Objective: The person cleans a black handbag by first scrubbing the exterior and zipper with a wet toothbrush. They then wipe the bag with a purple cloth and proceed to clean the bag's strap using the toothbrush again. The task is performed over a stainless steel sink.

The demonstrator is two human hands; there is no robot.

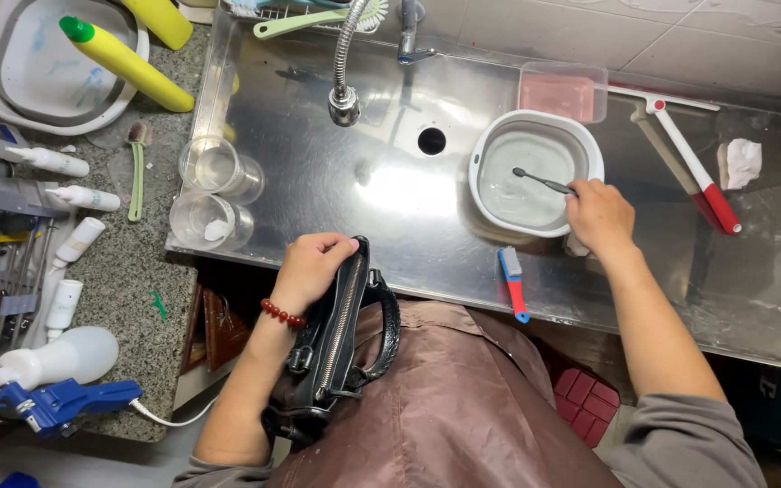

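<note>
My left hand point(311, 267) grips the top of a black leather handbag point(336, 348) that rests on my brown apron at the front edge of the steel sink. A red bead bracelet circles that wrist. My right hand point(600, 217) reaches over the rim of a white round basin point(490, 154) with cloudy water and holds a thin dark brush point(540, 181), whose tip dips into the water.
A red and blue brush point(513, 282) lies on the sink edge. A red-handled squeegee point(693, 163) and a pink box point(560, 94) sit at the back right. Two clear cups point(214, 192), a yellow bottle point(124, 61) and a blue spray gun point(61, 402) stand on the left counter.
</note>
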